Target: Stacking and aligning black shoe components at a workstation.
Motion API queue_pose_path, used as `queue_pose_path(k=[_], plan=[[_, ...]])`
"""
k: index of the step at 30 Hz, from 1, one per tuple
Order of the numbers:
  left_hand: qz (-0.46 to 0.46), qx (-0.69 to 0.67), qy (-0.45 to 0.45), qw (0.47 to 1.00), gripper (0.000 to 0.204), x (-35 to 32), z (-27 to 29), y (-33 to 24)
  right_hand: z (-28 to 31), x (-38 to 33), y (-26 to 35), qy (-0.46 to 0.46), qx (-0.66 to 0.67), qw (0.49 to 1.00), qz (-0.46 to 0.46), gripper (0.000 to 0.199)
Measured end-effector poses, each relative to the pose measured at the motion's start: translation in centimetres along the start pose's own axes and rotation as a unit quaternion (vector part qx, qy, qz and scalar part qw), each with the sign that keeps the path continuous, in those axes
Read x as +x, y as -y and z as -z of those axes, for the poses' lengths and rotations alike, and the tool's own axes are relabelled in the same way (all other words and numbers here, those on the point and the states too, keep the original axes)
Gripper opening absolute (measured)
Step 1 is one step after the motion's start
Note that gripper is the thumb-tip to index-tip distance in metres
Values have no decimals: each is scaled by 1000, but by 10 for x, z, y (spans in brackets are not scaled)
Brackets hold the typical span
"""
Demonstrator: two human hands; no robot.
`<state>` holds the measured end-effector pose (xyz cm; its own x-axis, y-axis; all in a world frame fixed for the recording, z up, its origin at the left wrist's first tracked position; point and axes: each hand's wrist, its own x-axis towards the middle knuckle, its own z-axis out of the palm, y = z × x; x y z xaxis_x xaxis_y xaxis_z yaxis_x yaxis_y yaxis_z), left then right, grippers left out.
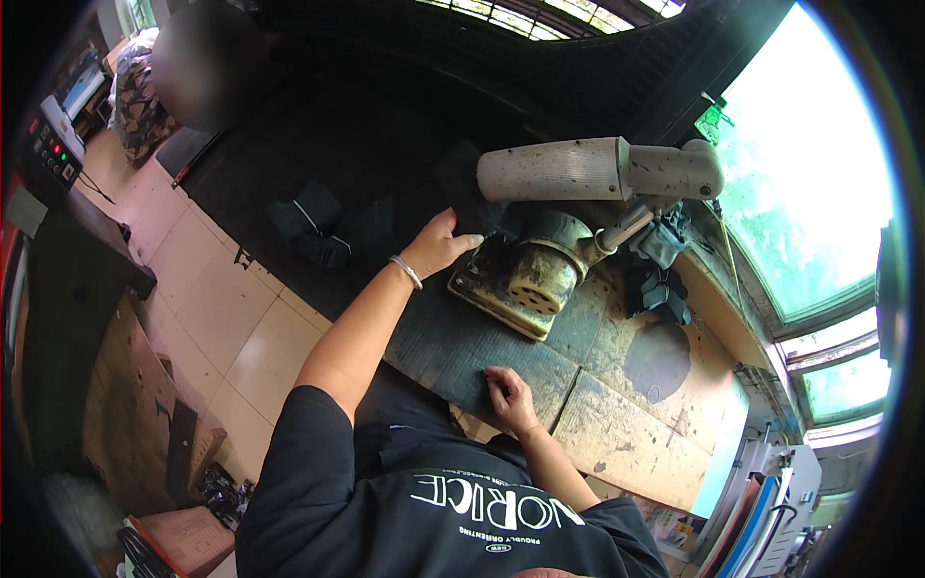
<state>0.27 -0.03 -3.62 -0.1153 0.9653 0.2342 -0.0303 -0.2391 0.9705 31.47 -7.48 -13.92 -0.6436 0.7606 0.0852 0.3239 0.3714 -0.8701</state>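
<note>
My left hand (441, 247) reaches over the dark work surface, thumb and forefinger apart, beside a worn metal machine (547, 275). Its other fingertips are lost against the dark background. The machine has a yellowed base, a round housing with holes, and a jointed arm carrying a long pale cylinder (551, 171). Nearer to me, my right hand (513, 398) rests at the table's front edge with its fingers curled; nothing shows in them. Dark fabric pieces (316, 226) lie to the left of my left hand.
Stained board (631, 429) covers the table's right part, with a dark round patch (658, 359) on it. Crumpled dark cloths (660, 289) lie behind the machine near the bright window (809, 164). Another person (204, 67) is at the far left, near a control box (56, 149).
</note>
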Motion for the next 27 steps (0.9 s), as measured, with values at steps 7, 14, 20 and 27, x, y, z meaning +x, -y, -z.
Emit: queue_pose_path(k=[7, 14, 20, 27], plan=[[8, -81, -37, 996, 48, 5, 1, -18, 0, 1, 1, -3, -2, 1000, 7, 25], [5, -170, -60, 984, 49, 9, 4, -22, 2, 1, 5, 1, -9, 1000, -2, 24], [-8, -139, -57, 989, 47, 5, 3, -20, 2, 2, 5, 2, -12, 1000, 7, 24], [19, -82, -6, 996, 47, -2, 2, -5, 1, 1, 4, 0, 4, 1000, 2, 25]])
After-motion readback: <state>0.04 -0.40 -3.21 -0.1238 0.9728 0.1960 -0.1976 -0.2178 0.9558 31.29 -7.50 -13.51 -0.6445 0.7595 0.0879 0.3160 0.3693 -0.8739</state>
